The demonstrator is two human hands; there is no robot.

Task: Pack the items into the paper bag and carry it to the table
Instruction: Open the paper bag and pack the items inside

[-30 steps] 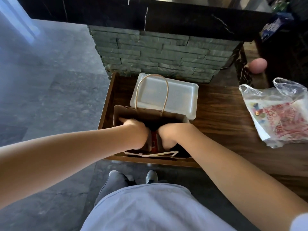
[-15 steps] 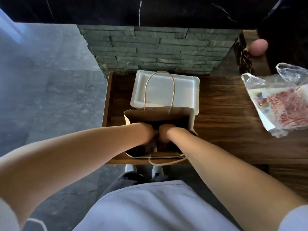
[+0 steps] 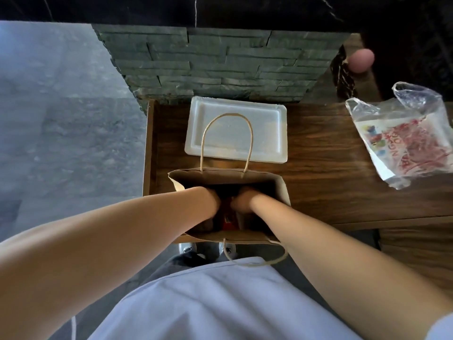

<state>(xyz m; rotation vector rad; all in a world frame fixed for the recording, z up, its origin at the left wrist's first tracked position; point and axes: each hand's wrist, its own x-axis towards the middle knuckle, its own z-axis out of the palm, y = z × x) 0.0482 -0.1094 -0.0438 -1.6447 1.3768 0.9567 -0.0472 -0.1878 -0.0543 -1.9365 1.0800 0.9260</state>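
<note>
Bag: I see the paper bag [image 3: 228, 176] standing upright and open at the near left corner of the wood counter [image 3: 326, 182], its near edge at the counter's front edge.
Handles: the far handle [image 3: 226, 141] stands up in a loop over the tray; the near handle [image 3: 255, 257] hangs down off the front.
Left hand: my left hand [image 3: 212, 200] is inside the bag mouth, sunk to the wrist; I cannot tell whether its fingers are spread or closed on anything.
Right hand: my right hand [image 3: 241, 200] is in the bag just beside the left; its grip is hidden too, so I cannot tell.
Item: a red item [image 3: 229, 218] shows low in the bag between my wrists; what it is I cannot make out.
Tray: a white foam tray [image 3: 236, 130] lies flat just behind the bag.
Plastic bag: a clear plastic bag [image 3: 404, 133] with red print lies on the counter, well apart to the right.
Pink ball: a pink ball [image 3: 361, 60] sits at far right, beyond the plastic bag.
</note>
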